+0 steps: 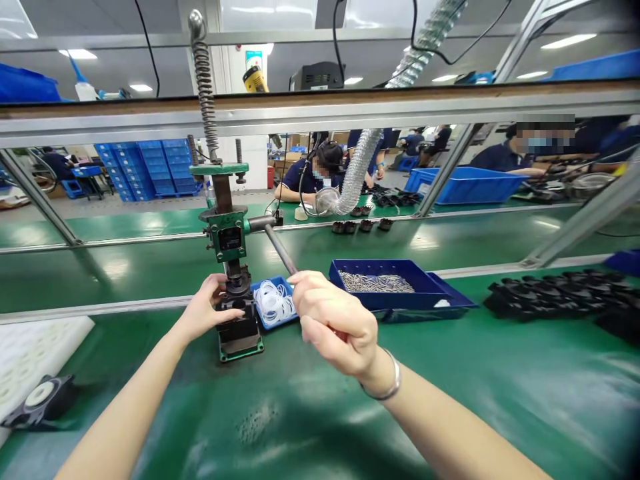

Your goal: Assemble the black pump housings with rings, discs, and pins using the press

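A green hand-operated arbor press [229, 240] stands on the bench in front of me, a tall spring above its frame. My right hand [336, 321] is closed round the end of its lever [281, 249], which slants down to the right. My left hand [204, 310] is at the press base, thumb and fingers curled round a black part [237, 293] under the ram. Details of that part are hard to make out. Beside the base, a small blue tray [273, 325] holds white rings [274, 301].
A dark blue bin [395, 303] of small metal pins is right of the press. Black parts [555, 293] lie in rows farther right. At left are a white foam tray [45, 347] and a black fan [43, 397]. Metal rails cross behind; people sit beyond.
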`<state>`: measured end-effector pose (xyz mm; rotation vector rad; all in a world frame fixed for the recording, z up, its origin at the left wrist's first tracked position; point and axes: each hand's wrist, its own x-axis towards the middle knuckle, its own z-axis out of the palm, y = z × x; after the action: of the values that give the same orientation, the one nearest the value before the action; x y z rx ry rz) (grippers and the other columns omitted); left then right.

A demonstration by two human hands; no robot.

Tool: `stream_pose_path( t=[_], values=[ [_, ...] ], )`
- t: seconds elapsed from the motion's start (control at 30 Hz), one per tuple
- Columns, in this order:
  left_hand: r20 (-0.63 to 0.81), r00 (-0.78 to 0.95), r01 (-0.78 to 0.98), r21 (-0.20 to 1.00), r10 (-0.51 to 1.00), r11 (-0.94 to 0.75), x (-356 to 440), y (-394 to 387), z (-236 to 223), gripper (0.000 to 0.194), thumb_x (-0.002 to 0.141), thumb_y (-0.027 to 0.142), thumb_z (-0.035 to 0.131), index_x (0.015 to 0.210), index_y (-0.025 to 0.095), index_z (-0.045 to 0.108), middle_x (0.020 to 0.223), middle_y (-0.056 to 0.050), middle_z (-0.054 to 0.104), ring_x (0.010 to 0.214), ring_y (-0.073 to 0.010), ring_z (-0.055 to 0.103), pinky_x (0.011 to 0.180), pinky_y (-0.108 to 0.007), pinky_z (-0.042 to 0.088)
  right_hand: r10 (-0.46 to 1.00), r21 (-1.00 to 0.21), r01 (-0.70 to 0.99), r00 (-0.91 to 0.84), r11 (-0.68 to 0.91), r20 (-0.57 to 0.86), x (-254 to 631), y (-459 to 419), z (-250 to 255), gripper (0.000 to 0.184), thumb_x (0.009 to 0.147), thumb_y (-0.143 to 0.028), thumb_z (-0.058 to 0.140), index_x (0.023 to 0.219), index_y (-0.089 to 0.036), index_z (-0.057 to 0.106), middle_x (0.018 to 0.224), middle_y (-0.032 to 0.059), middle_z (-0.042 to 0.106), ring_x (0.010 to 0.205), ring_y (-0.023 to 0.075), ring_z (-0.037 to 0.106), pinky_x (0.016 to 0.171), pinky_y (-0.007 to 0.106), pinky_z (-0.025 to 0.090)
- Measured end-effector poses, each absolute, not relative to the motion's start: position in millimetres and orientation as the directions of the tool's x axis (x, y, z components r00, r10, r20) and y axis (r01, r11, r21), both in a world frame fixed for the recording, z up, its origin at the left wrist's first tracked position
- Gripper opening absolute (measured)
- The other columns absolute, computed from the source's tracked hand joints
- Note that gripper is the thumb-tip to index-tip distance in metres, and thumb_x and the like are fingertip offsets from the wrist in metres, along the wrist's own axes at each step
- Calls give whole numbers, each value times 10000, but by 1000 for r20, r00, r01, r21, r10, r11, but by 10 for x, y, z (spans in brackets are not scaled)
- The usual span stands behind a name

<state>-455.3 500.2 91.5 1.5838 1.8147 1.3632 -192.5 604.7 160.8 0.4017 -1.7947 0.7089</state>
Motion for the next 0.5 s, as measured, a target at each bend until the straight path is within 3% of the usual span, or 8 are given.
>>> stream_pose_path(
  t=[0.17, 0.33, 0.43, 0.5],
  values=[
    [306, -317, 554, 828, 898, -86, -4552, 5039, 972, 684, 710, 431, 854, 1232, 205, 474, 1185, -80, 622, 1138, -262, 653, 1042, -494, 518, 115, -251, -544, -271, 801, 956, -1960, 6059, 1540, 288, 895, -168, 486, 624, -234, 415, 565, -22, 478, 601, 152, 536, 919, 453, 533],
    [284, -375, 568, 823, 882, -24, -4541, 5025, 1070, 747, 674, 504, 855, 1230, 183, 472, 1139, -94, 661, 1036, -288, 701, 994, -574, 539, 4, -177, -558, -297, 810, 955, -1925, 6160, 1943, 297, 981, -265, 432, 686, -236, 445, 632, -4, 531, 641, 145, 553, 880, 375, 559],
    [357, -397, 632, 774, 846, -30, -4463, 4903, 1018, 742, 644, 518, 864, 1224, 201, 528, 1147, -91, 665, 1077, -313, 692, 999, -547, 547, 91, -247, -593, -280, 767, 956, -1935, 6260, 2336, 250, 1050, -345, 371, 993, -187, 556, 950, 58, 666, 914, 143, 645, 938, 305, 546],
    [401, -358, 663, 745, 843, -73, -4329, 4758, 879, 730, 644, 490, 868, 1246, 235, 544, 1219, -88, 643, 1108, -312, 685, 1014, -519, 545, 161, -292, -585, -266, 757, 950, -1957, 6398, 2507, 310, 1064, -353, 376, 1284, -153, 464, 1263, 110, 625, 1181, 143, 604, 1037, 282, 500]
  ],
)
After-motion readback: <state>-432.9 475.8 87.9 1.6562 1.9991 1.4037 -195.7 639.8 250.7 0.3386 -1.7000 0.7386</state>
